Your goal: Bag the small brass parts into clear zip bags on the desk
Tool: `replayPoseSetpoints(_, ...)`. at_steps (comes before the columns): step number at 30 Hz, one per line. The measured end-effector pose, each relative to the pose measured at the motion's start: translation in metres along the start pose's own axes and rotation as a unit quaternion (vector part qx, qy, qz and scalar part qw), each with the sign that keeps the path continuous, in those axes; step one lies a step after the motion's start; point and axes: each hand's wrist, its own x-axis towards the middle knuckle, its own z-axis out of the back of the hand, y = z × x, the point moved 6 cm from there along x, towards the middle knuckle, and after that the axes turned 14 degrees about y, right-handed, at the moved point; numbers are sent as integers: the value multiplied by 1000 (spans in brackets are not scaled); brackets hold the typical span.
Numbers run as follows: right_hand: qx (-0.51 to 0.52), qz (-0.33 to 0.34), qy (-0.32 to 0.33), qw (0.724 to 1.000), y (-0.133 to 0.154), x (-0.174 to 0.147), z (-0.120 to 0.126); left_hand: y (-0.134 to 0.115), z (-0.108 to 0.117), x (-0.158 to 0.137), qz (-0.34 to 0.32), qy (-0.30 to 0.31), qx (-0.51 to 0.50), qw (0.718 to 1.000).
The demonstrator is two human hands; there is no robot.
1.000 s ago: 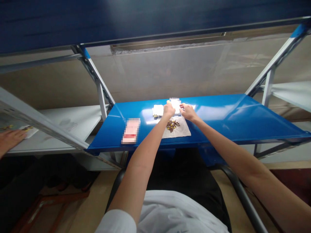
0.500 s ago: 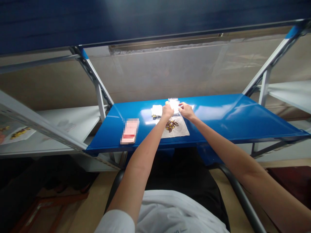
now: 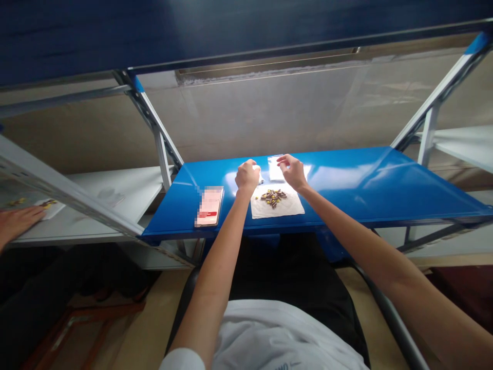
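Left hand [image 3: 247, 176] has come off the clear bag [image 3: 274, 173], now to its right, and mostly hides the white packet [image 3: 260, 177]. Right hand [image 3: 294, 171] has edged further across the bag. Below the left hand, the cloth's [image 3: 262, 210] left part is uncovered, one small yellow piece [image 3: 257, 198] showing. Well left, a co-worker's hand [image 3: 19, 223] is back at its paper [image 3: 55, 209].

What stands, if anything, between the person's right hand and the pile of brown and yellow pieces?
Nothing visible stands between the right hand and the pile; the white packet lies beyond the pile, near that hand.
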Motion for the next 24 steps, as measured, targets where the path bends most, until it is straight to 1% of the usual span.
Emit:
replayPoseSetpoints(2, 0, -5, 57, 998, 12, 4, -21, 17, 2, -6, 49, 0, 23, 999)
replayPoseSetpoints(4, -3, -7, 106, 994, 21, 6, -42, 31, -3, -9, 85, 18, 29, 996)
replayPoseSetpoints(6, -6, -4, 136, 991, 26, 5, -59, 39, -8, -9, 93, 24, 14, 995)
replayPoseSetpoints(9, -14, 1, 142, 990, 29, 3, -73, 45, -11, -8, 83, 6, -21, 996)
replayPoseSetpoints(13, -20, 8, 134, 991, 28, 2, -76, 49, -9, -5, 79, -14, -41, 996)
replayPoseSetpoints(19, -18, -2, 117, 993, 28, 3, -74, 53, -10, -4, 77, -29, -86, 993)
replayPoseSetpoints(22, -20, -8, 111, 994, 30, 0, -71, 54, -7, -5, 75, -62, -127, 987)
replayPoseSetpoints(24, -21, -13, 103, 994, 31, -1, -67, 54, -4, -3, 68, -73, -169, 981)
